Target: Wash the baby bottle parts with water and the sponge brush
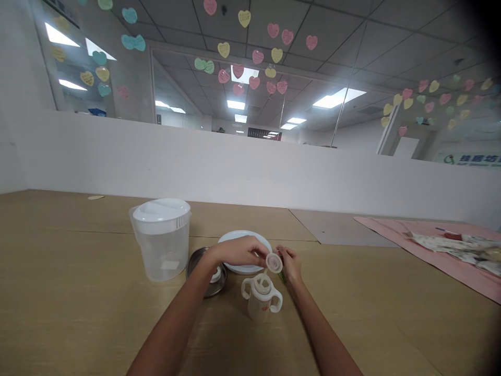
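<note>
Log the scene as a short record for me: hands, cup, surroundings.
Left hand: fingers at round whitish cap
Right hand: beside cap; grip unclear
Cup: two-handled cup, upright
Beyond cup: white plate
Left of cup: metal dish holding white piece; lidded plastic pitcher
Far right: pink cloth

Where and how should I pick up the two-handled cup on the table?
I'd take the cup by its right handle, coming from the right and slightly from the front. The cup stands upright, and that handle loops outward towards you, on the side away from the metal dish, with the white plate behind the cup.
</note>
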Available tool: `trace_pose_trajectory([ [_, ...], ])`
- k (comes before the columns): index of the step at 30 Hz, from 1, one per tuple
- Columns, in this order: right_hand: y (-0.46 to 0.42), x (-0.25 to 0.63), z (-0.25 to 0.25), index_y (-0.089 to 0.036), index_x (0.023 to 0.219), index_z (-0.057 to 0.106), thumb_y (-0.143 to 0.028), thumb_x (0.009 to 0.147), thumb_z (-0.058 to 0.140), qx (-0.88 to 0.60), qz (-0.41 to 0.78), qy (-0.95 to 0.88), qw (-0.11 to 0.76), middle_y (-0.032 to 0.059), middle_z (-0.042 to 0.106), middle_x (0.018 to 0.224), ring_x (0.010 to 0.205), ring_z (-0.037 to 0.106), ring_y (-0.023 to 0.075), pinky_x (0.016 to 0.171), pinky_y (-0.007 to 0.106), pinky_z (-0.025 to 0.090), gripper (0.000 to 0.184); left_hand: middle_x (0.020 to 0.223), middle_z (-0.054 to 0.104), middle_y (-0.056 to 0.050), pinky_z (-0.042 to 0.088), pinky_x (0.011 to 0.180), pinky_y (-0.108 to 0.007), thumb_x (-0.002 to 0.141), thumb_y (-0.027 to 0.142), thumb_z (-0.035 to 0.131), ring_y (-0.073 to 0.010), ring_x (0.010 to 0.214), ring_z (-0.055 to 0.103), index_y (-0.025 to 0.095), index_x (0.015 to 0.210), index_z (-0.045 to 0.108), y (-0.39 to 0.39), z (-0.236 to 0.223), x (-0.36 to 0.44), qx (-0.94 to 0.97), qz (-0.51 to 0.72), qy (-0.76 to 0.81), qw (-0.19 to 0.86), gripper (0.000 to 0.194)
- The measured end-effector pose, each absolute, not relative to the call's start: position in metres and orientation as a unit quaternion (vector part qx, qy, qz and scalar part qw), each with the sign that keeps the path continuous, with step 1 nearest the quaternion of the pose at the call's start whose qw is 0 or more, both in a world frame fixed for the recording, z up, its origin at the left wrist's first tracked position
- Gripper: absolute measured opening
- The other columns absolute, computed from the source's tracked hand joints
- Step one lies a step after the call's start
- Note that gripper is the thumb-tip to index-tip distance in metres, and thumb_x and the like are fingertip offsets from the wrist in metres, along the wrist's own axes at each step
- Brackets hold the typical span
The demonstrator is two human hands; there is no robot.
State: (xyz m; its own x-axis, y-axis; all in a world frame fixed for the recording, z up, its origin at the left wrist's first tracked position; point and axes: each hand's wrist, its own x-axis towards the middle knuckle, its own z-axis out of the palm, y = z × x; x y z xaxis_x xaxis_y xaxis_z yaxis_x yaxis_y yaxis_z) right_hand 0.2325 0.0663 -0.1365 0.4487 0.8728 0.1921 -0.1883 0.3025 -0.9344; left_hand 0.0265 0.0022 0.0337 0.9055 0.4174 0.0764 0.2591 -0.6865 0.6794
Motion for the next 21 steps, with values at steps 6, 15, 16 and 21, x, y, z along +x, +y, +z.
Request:
trace_pose_trajectory([
  [6,0.065,0.232,-0.135,-0.013,0.061,0.059,-0.042,0.055,0.07,-0.46,0.395,-0.366,0.706,-0.0008,0.055,0.051,0.041,0.045,0.0076,0.039,0.02,0.036,0.032,0.07,0.066,0.002,0.036,0.057,-0.017,0.066,0.018,0.057,-0.0113,0.064,0.052,0.015,0.084,0.069,0.016,0.012,0.031,0.93,-0.007,0.272,0.246,0.022],
  [15,0.065,0.232,-0.135,-0.013,0.061,0.059,-0.043,0.057,0.069,-0.47,0.387,-0.386,0.694,-0.001,0.055,0.052,0.041,0.044,0.0071,0.038,0.02,0.037,0.032,0.092,0.067,-0.001,0.039,0.065,-0.019,0.068,0.016,0.051,-0.0142,0.08,0.058,0.021,0.089,0.067,0.015,0.016,0.021,0.902,0.038,0.388,0.187,0.027],
  [16,0.065,0.232,-0.135,-0.013,0.062,0.059,-0.043,0.057,0.069,-0.469,0.389,-0.385,0.693,-0.0012,0.054,0.052,0.041,0.044,0.0072,0.039,0.02,0.037,0.032,0.094,0.067,-0.002,0.04,0.065,-0.02,0.068,0.015,0.051,-0.0147,0.081,0.058,0.021,0.09,0.067,0.016,0.017,0.018,0.891,0.038,0.418,0.175,0.028],
  [21,0.065,0.231,-0.135,-0.013,0.062,0.059,-0.043,0.055,0.07,-0.469,0.393,-0.387,0.69,-0.0014,0.054,0.051,0.041,0.044,0.0078,0.039,0.02,0.037,0.033,0.092,0.066,-0.004,0.041,0.063,-0.021,0.063,0.015,0.055,-0.0168,0.08,0.059,0.018,0.099,0.063,0.023,0.021,0.002,0.852,0.006,0.491,0.183,0.038],
])
